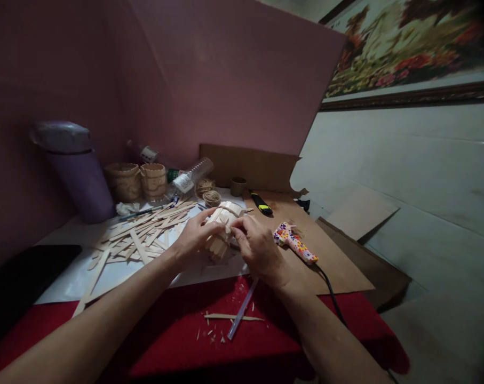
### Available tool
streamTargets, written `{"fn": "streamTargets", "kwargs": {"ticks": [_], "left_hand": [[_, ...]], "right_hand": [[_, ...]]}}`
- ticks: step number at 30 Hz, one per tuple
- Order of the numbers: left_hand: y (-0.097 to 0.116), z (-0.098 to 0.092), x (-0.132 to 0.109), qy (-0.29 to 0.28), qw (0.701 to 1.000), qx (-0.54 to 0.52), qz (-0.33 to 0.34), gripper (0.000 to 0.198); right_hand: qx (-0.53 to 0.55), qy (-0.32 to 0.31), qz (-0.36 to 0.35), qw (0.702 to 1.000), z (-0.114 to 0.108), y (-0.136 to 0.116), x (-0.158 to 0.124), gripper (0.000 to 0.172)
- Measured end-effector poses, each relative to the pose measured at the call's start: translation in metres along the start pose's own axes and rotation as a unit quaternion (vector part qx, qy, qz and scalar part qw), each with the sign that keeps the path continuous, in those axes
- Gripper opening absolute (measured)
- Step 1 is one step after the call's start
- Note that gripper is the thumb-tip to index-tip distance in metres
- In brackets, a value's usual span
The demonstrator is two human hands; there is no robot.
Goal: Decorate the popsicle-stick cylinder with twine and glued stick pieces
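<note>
Lying between the two hands: a barrel-shaped bundle of pale wooden sticks bound with brown twine [224,217], its long axis slanting from a near end slightly left to a far end slightly right. The left hand [196,234] is clamped along its left flank; the right hand [258,248], equally near, has thumb and forefinger pinched on its right flank, whether on twine or wood being too small to tell. Right of the right hand: a pink, flower-patterned glue gun [300,248].

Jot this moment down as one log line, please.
left hand: holding wooden-stick bundle | right hand: touching it | glue gun: on cardboard | loose sticks: on white sheet
</note>
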State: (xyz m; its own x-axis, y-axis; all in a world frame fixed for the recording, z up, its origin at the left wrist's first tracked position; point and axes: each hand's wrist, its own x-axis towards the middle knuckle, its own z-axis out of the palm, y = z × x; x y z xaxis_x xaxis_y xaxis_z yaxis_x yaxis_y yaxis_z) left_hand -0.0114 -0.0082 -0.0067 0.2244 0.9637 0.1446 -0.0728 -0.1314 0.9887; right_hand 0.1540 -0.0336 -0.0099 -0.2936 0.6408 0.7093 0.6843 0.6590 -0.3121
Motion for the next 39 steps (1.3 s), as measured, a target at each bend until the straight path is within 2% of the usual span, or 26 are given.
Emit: {"fn": "streamTargets", "kwargs": {"ticks": [8, 14, 18, 21, 24, 27, 32, 36, 39], "left_hand": [[-0.008, 0.0, 0.001, 0.028, 0.999, 0.047, -0.001, 0.072], [-0.007, 0.002, 0.0, 0.016, 0.999, 0.037, 0.002, 0.063], [-0.004, 0.003, 0.001, -0.004, 1.0, -0.001, -0.006, 0.055], [0.002, 0.001, 0.0, 0.004, 0.999, -0.043, -0.023, 0.052], [0.01, -0.003, 0.0, 0.03, 0.995, -0.088, -0.028, 0.046], [0.015, -0.01, 0.002, 0.059, 0.99, -0.122, -0.026, 0.039], [0.016, -0.02, 0.009, 0.117, 0.981, -0.156, 0.0, 0.035], [0.016, -0.027, 0.015, 0.173, 0.968, -0.183, 0.015, 0.029], [0.016, -0.031, 0.018, 0.19, 0.963, -0.192, 0.018, 0.029]], "right_hand": [[-0.06, -0.048, -0.022, 0.997, 0.003, -0.001, -0.003, 0.012], [-0.079, -0.03, -0.024, 0.996, 0.007, -0.002, -0.004, 0.012], [-0.046, 0.036, 0.011, 0.998, 0.007, 0.001, -0.003, 0.01], [0.024, 0.121, 0.068, 0.99, 0.005, 0.002, -0.001, 0.006], [0.109, 0.218, 0.148, 0.958, 0.003, 0.001, 0.001, 0.01], [0.197, 0.281, 0.199, 0.918, 0.001, 0.0, 0.003, 0.017], [0.286, 0.331, 0.214, 0.874, -0.005, -0.003, 0.006, 0.023], [0.29, 0.36, 0.202, 0.863, -0.009, -0.004, 0.007, 0.03], [0.288, 0.375, 0.19, 0.861, -0.008, -0.003, 0.007, 0.038]]}}
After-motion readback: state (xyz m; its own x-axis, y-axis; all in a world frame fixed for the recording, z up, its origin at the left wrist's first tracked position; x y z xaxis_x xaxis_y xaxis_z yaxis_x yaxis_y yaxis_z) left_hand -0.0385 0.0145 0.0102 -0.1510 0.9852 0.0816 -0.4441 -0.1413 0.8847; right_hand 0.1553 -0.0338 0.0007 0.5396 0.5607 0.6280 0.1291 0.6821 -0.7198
